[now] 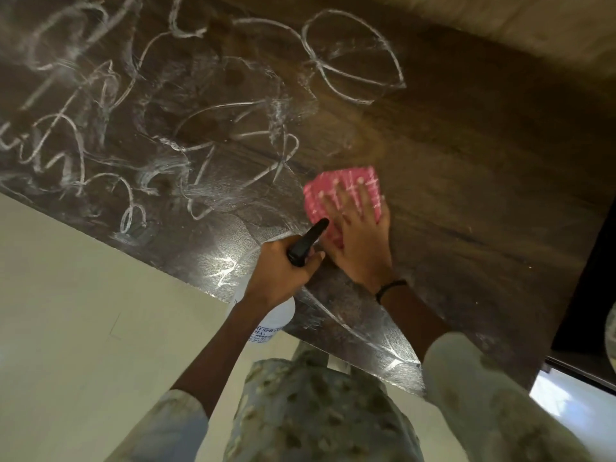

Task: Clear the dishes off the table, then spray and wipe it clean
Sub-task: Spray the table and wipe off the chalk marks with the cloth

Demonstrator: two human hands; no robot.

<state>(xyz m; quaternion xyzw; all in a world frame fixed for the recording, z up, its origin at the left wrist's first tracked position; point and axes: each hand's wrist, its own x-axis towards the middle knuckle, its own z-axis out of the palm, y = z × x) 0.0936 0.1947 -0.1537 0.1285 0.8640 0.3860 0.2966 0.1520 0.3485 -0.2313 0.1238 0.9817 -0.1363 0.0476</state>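
While the right hand presses flat, fingers straight, on the soft pink checked cloth on the dark wooden table, the left hand grips the light white plastic spray bottle by its neck, probably the best hold.

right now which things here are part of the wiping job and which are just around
In the job:
- table, still scribbled with white marks
- pink cloth under the flat right hand
- spray bottle gripped by the left hand

Just around:
- floor
- wristband
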